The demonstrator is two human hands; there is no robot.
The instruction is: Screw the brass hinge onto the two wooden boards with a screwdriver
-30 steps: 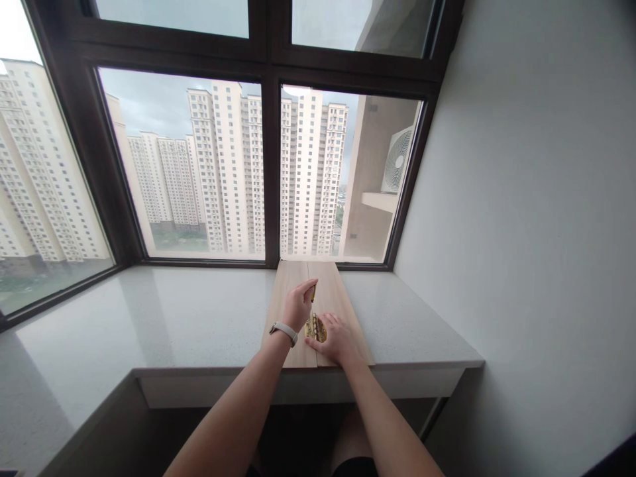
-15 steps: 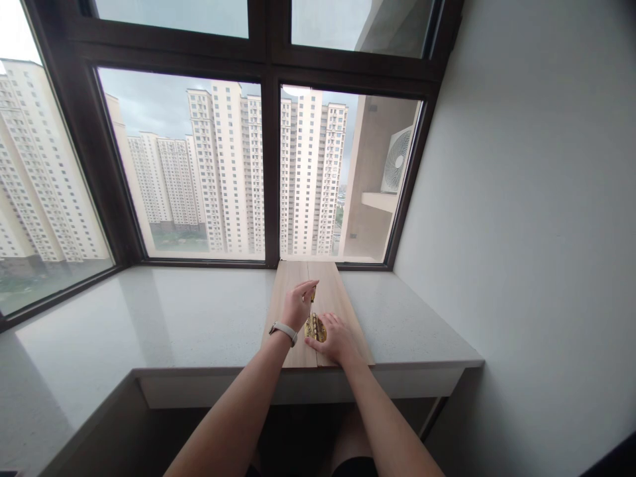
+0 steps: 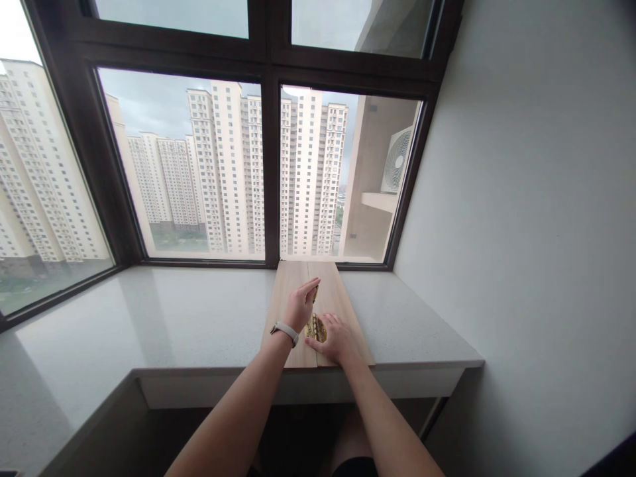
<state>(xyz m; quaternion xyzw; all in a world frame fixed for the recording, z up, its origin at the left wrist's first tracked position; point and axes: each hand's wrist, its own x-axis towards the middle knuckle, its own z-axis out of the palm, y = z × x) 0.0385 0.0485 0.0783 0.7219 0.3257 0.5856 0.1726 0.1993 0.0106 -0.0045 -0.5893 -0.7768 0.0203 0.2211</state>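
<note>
A brass-coloured hinge (image 3: 315,328) lies across the seam of two light wooden boards (image 3: 328,285), placed side by side. My right hand (image 3: 338,338) presses on its right side, thumb at the near edge and fingers at the far edge. Above the hinge, my left hand (image 3: 301,305) has its fingers stretched together around a small dark-and-yellow tool (image 3: 315,294), seemingly a screwdriver held upright. Most of that tool is hidden behind the fingers, and whether its tip touches the hinge cannot be made out. A pale-banded watch (image 3: 284,332) is on my left wrist.
The boards rest on a pale stone counter (image 3: 209,318), reaching from its front edge to the dark window frame (image 3: 271,165). A grey wall (image 3: 527,199) rises on the right. Below the counter, my legs show in the open recess.
My left hand has shifted and turned slightly to the right, tilting the small tool with it. My right hand and the hinge stay where they were.
</note>
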